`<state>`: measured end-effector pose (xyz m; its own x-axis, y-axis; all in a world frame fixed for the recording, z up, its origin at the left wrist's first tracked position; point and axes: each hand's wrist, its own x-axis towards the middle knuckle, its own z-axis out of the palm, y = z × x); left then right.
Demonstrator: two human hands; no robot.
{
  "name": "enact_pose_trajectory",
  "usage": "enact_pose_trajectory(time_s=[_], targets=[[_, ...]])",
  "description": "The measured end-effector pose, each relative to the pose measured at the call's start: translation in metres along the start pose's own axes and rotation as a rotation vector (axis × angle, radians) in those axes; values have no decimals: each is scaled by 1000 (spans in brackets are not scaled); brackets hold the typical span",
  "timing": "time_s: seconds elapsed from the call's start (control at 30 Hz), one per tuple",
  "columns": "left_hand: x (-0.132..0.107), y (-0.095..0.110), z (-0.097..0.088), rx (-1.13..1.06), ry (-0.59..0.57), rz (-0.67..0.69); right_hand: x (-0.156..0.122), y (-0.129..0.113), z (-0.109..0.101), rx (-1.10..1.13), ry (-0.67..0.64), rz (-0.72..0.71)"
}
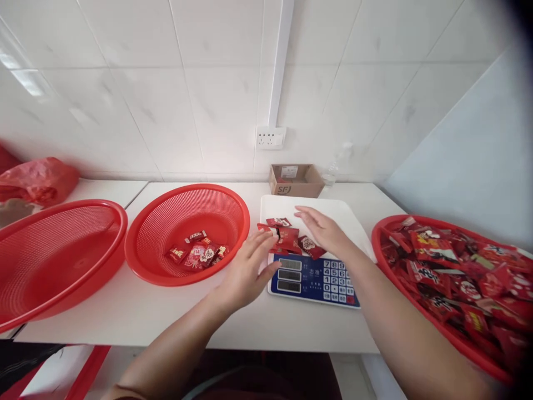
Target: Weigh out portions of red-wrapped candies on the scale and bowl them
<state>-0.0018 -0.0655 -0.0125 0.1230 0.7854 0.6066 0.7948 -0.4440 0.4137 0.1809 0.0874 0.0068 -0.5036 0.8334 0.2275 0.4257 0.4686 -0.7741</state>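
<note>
A white table (137, 311) fills the lower frame. At centre, a red basket (166, 219) holds a few sweets. Right of it, on a scale (328, 214), both hands lie open: left hand (247, 269) and right hand (322, 229) flank red candy packets (289, 238).

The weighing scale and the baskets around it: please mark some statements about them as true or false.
1. Red packets lie on the white tray of the scale. True.
2. The middle basket holds nothing. False: it holds a few packets.
3. The right hand rests over the packets on the tray. True.
4. The basket at the right is nearly bare. False: it is heaped with packets.
5. The left hand holds a cardboard box. False: the box stands by the wall.
</note>
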Motion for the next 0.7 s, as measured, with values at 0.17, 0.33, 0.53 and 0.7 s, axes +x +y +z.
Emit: enact_pose_trajectory(time_s=[0.17,0.33,0.53,0.7], targets=[[-41,1,-29,-98,121,-75,-68,-4,-32,36,262,126],[-74,-3,-30,-93,48,-171,-140,21,-43,64,489,293],[-75,3,-16,-139,-33,-149,-177,34,-35,83,529,344],[-62,14,-7,-202,-79,-53,-169,28,-20,-4,412,311]])
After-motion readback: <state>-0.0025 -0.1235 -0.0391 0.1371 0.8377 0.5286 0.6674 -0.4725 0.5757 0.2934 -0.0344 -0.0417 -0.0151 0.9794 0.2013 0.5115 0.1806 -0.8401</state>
